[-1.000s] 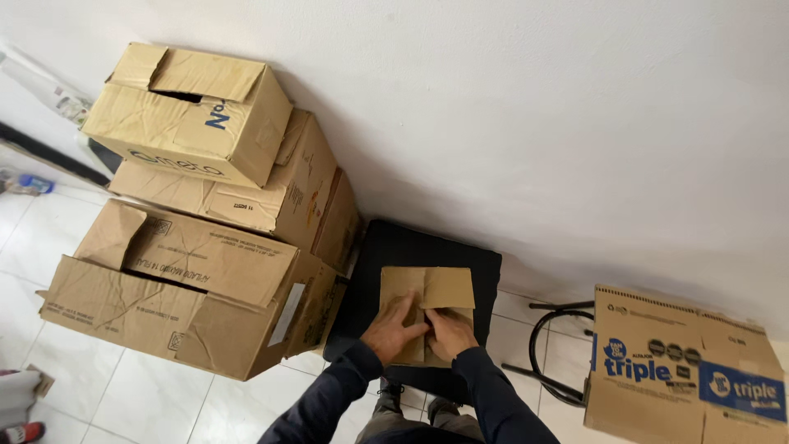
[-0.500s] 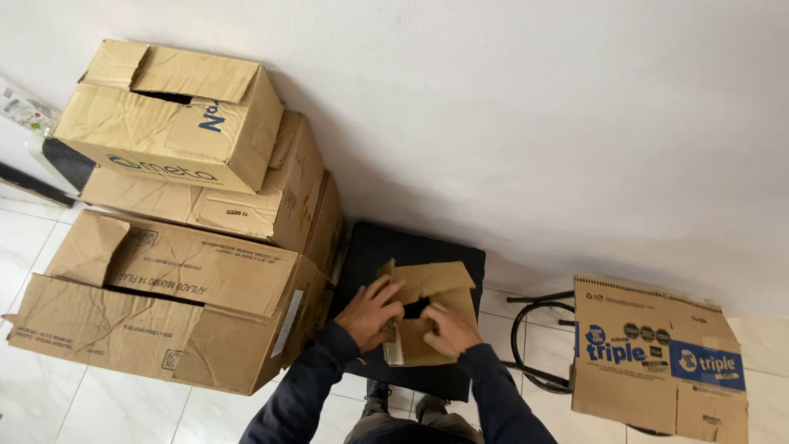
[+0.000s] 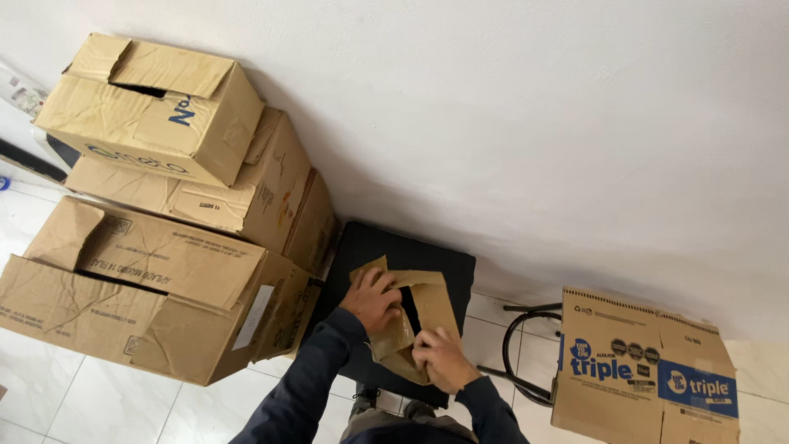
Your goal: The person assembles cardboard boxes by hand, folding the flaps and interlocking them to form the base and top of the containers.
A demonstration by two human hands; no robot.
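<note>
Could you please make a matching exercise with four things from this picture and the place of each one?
Things:
1. small cardboard piece
2. black stool
3. box with blue print
4. stack of large boxes

Places:
a. on the floor at the right, by the wall
b. under the small cardboard piece
c. between the left hand and the right hand
d. piled at the left of the stool

Pairs: 1-c, 2-b, 3-a, 4-d
</note>
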